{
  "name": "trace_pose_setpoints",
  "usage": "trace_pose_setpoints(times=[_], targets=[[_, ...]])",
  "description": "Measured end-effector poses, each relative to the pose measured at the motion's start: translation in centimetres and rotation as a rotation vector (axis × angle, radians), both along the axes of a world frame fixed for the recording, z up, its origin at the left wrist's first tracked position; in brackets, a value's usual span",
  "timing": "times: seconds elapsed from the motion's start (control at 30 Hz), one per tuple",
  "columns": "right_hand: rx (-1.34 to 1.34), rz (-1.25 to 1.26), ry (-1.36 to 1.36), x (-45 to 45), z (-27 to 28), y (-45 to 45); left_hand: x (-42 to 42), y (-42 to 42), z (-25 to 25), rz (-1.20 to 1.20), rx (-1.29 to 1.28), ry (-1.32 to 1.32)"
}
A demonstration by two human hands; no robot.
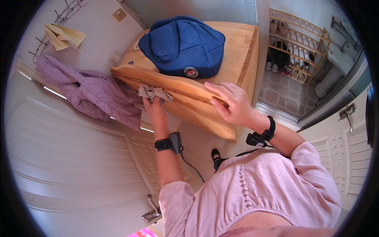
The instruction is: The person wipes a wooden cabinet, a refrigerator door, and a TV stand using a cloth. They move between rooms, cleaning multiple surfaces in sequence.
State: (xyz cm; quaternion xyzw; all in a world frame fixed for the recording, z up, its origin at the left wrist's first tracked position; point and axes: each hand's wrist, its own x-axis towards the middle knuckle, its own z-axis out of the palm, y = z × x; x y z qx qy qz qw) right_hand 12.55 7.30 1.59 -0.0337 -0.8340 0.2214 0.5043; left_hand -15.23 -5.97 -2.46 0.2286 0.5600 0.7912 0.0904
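Observation:
My left hand (155, 111) holds a crumpled grey-beige cloth (152, 92) against the inner side of a wooden panel (174, 80) with a wavy edge, near the panel's left part. The panel stands tilted at the front of a light wooden cabinet (247, 59). At the panel's right end my right hand (232, 103) grips its edge, thumb on the near side and fingers over the top. Behind the panel, on the cabinet top, sits a blue fabric bag (183, 47) with a round badge. Both wrists wear black strapped devices.
A purple quilted jacket (97, 89) hangs at left, below a yellow cloth (63, 37) on a wire hook rack (44, 44). White doors (74, 154) with metal handles flank me. At back right, a slatted shoe rack (296, 47) stands near a white washbasin (340, 56).

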Motion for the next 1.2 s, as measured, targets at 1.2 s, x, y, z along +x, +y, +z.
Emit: trace_pose_setpoints(times=[1.2], targets=[[0.010,0.086,-0.070,0.0,-0.2,0.7,22.3,0.0,-6.5,0.152,-0.181,0.813]])
